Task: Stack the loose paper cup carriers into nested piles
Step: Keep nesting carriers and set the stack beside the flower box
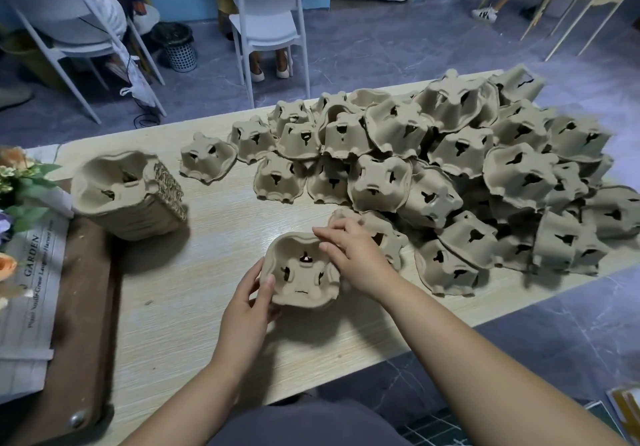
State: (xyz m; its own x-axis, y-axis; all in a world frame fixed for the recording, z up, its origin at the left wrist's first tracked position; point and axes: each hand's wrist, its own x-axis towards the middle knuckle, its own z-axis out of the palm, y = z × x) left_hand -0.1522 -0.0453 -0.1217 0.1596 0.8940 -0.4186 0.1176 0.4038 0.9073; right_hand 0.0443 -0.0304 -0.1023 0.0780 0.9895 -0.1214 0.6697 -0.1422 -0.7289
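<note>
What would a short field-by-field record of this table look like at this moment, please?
Surface: wooden table
In the hands: one held carrier, open side up, near the table's front edge
Left hand: grips the held carrier's left rim
Right hand: pinches its far right rim
Finished work: one nested pile at the left, tilted, open side toward the camera
Left to do: loose heap covering the right half, mostly bottoms up
Also there: flowers at the far left edge
</note>
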